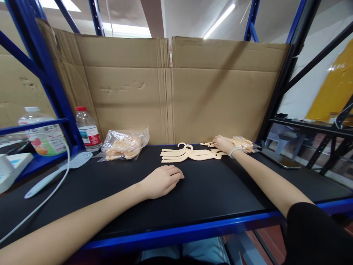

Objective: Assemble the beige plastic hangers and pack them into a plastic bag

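Note:
On the black tabletop (201, 189), my left hand (162, 181) lies palm down, its fingers loosely extended and holding nothing. Just beyond it is a group of beige plastic clothes hangers (202, 154), with hooks and curved arms overlapping. My right hand (224, 144), with a beaded bracelet (236, 150) at the wrist, reaches to the right end of these hangers. Its fingers bend down and close on a beige hanger piece, mostly covered by the hand. More beige pieces (242, 143) in clear plastic lie right behind that wrist.
At the left back sit a clear bag of beige pieces (124, 147), a red-capped bottle (87, 129) and a pale hairbrush (79, 160). A white cable (62, 180) crosses the left side. Cardboard (132, 95) walls the back; a phone (284, 160) lies at right.

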The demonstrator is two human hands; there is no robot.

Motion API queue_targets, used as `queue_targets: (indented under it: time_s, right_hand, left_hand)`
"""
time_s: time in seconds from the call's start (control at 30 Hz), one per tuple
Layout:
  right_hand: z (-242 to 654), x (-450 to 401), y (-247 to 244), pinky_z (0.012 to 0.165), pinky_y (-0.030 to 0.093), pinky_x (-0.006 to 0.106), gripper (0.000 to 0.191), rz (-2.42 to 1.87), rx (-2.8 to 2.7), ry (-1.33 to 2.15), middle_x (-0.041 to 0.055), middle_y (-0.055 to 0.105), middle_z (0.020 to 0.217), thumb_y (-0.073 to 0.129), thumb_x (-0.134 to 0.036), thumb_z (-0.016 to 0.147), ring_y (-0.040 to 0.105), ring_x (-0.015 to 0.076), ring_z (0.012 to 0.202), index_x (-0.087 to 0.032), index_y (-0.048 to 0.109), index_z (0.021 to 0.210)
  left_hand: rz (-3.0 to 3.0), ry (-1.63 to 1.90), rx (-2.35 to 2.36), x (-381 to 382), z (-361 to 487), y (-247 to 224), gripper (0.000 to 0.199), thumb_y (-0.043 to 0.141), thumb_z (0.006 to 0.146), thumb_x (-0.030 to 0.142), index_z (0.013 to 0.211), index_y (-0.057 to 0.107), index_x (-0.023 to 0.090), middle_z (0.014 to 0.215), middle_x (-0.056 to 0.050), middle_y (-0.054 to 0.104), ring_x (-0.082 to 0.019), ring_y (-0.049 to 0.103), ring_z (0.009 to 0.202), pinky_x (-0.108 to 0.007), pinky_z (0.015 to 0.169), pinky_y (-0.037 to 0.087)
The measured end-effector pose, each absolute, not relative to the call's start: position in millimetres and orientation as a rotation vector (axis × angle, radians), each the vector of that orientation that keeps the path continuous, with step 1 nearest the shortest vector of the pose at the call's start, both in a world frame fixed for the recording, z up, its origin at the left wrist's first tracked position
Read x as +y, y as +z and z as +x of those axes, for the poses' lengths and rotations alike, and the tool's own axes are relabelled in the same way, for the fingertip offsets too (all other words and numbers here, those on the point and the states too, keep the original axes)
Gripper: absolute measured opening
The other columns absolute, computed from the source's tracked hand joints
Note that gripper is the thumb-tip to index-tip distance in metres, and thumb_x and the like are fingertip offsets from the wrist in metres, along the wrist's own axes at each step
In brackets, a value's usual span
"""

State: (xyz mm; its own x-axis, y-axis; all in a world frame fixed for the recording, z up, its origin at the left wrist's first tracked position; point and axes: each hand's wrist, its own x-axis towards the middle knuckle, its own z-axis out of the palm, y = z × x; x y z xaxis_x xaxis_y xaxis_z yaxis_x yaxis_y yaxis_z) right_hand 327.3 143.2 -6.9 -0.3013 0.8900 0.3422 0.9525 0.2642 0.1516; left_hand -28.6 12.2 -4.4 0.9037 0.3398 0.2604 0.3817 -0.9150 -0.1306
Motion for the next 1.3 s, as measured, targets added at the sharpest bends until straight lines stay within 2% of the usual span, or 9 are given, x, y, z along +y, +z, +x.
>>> queue_targets:
  time_s: [0.27, 0.4, 0.5, 0.57, 0.63, 0.73, 0.83, 1.03, 1.3]
  right_hand:
    - [318.5, 121.4, 30.9, 0.075, 0.049, 0.031, 0.028, -1.523, -1.827, -0.334, 0.0114, 0.068, 0.087, 0.046, -0.021, 0.084, 0.062, 0.0189, 0.078, -0.011, 0.068, 0.098]
    - [274.1, 82.5, 29.5, 0.063, 0.051, 0.029, 0.023, -1.104, -1.582, 0.497, 0.0066, 0.067, 0.075, 0.064, -0.030, 0.073, 0.060, 0.0145, 0.064, -0.012, 0.066, 0.087]
    - [228.9, 47.6, 11.0, 0.063, 0.053, 0.027, 0.026, -0.872, -1.498, 0.976, 0.0017, 0.064, 0.070, 0.073, -0.031, 0.067, 0.060, 0.0114, 0.061, -0.014, 0.064, 0.084]
    - [202.1, 28.3, -1.2, 0.066, 0.054, 0.028, 0.028, -0.798, -1.496, 1.217, 0.0015, 0.065, 0.073, 0.075, -0.031, 0.065, 0.062, 0.0119, 0.064, -0.015, 0.063, 0.084]
    - [183.2, 14.6, -8.2, 0.065, 0.054, 0.028, 0.028, -0.759, -1.549, 1.320, 0.0024, 0.066, 0.077, 0.077, -0.033, 0.065, 0.063, 0.0122, 0.065, -0.015, 0.062, 0.081]
    - [174.6, 6.1, -6.9, 0.064, 0.054, 0.028, 0.027, -0.723, -1.691, 1.254, 0.0026, 0.066, 0.078, 0.076, -0.036, 0.067, 0.063, 0.0143, 0.072, -0.016, 0.063, 0.080]
    - [189.0, 12.4, 1.1, 0.070, 0.053, 0.031, 0.024, -0.753, -1.883, 1.030, 0.0047, 0.067, 0.087, 0.069, -0.036, 0.074, 0.063, 0.0161, 0.078, -0.017, 0.065, 0.087]
    - [237.3, 51.1, -7.0, 0.082, 0.045, 0.040, 0.016, -1.110, -2.259, 0.037, 0.0094, 0.066, 0.095, 0.061, -0.026, 0.081, 0.058, 0.0236, 0.090, -0.018, 0.065, 0.094]
    - [238.1, 64.0, -22.3, 0.063, 0.041, 0.028, 0.006, -1.248, -2.264, 0.083, 0.0033, 0.059, 0.075, 0.060, -0.020, 0.079, 0.053, 0.0161, 0.069, -0.017, 0.059, 0.073]
  left_hand:
    - [-3.268, -0.766, -0.893, 5.5, -22.9, -4.8, 0.024, 0.047, 0.087, 0.021, 0.106, 0.063, 0.021, 0.109, -0.006, 0.063, -0.020, 0.056, 0.104, -0.034, 0.094, 0.042]
    - [-3.625, -1.199, -1.429, -3.9, -11.1, -3.8, 0.023, 0.057, 0.083, 0.025, 0.103, 0.063, 0.017, 0.107, -0.009, 0.066, -0.020, 0.061, 0.098, -0.037, 0.092, 0.045]
    - [-3.806, -1.679, -1.841, -12.0, -3.1, -3.4, 0.039, 0.064, 0.080, 0.027, 0.117, 0.055, 0.019, 0.119, -0.012, 0.060, -0.020, 0.064, 0.092, -0.038, 0.086, 0.049]
    - [-3.670, -2.091, -2.033, -15.0, 0.2, -4.1, 0.041, 0.068, 0.079, 0.027, 0.116, 0.054, 0.020, 0.121, -0.012, 0.058, -0.018, 0.066, 0.087, -0.037, 0.082, 0.051]
    - [-3.375, -2.459, -2.180, -15.2, 1.6, -5.8, 0.027, 0.068, 0.079, 0.024, 0.102, 0.058, 0.016, 0.107, -0.010, 0.063, -0.014, 0.066, 0.078, -0.032, 0.077, 0.053]
    - [-3.116, -2.623, -2.279, -12.3, 0.5, -8.5, 0.012, 0.067, 0.080, 0.020, 0.082, 0.058, 0.013, 0.085, -0.005, 0.064, -0.008, 0.062, 0.063, -0.024, 0.069, 0.053]
    - [-3.088, -2.586, -2.231, -7.3, -3.4, -9.1, 0.011, 0.064, 0.082, 0.019, 0.079, 0.055, 0.013, 0.076, -0.003, 0.063, -0.008, 0.060, 0.057, -0.023, 0.062, 0.053]
    - [-2.781, -2.701, -2.313, 10.5, -15.6, -4.3, 0.010, 0.062, 0.079, 0.014, 0.080, 0.052, 0.014, 0.071, -0.004, 0.064, -0.009, 0.058, 0.056, -0.023, 0.058, 0.051]
    - [-2.529, -2.824, -2.398, 26.4, -26.2, 0.7, 0.005, 0.056, 0.080, 0.010, 0.081, 0.052, 0.014, 0.063, 0.000, 0.058, -0.008, 0.054, 0.053, -0.020, 0.053, 0.048]
